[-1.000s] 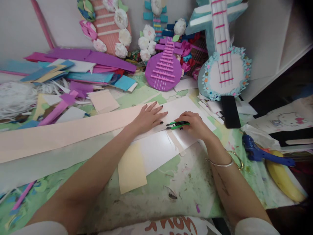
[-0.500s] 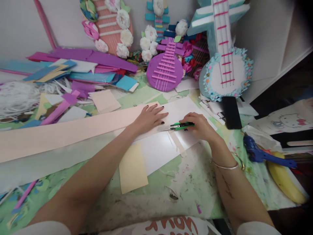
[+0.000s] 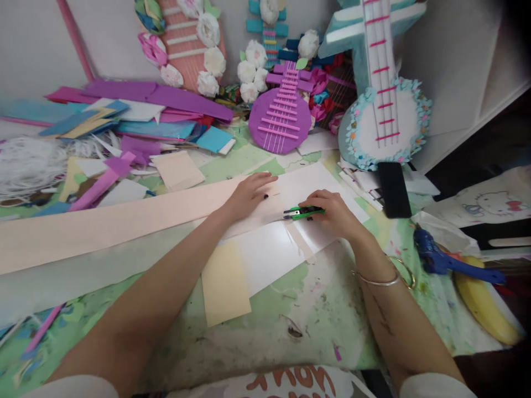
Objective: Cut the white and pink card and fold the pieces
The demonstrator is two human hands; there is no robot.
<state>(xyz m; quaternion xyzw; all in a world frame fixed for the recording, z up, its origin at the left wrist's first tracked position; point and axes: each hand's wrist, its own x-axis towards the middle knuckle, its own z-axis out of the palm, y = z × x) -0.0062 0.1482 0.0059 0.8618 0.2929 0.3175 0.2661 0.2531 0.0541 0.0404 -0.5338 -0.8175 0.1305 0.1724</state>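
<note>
The left hand (image 3: 248, 194) lies flat on the peach strip (image 3: 103, 226), which runs leftward; the right hand (image 3: 334, 214) pinches the green cutter (image 3: 298, 212) just beside it

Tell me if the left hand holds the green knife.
No: the right hand grips the green knife, while the left hand rests on the pink sheet.

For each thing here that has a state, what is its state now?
left hand, open, palm down on the pink strip
right hand, closed around the green cutter
green cutter, held low over the white sheet
pink strip, lying flat
phone, screen dark
glue gun, lying on its side
banana, unpeeled
</note>
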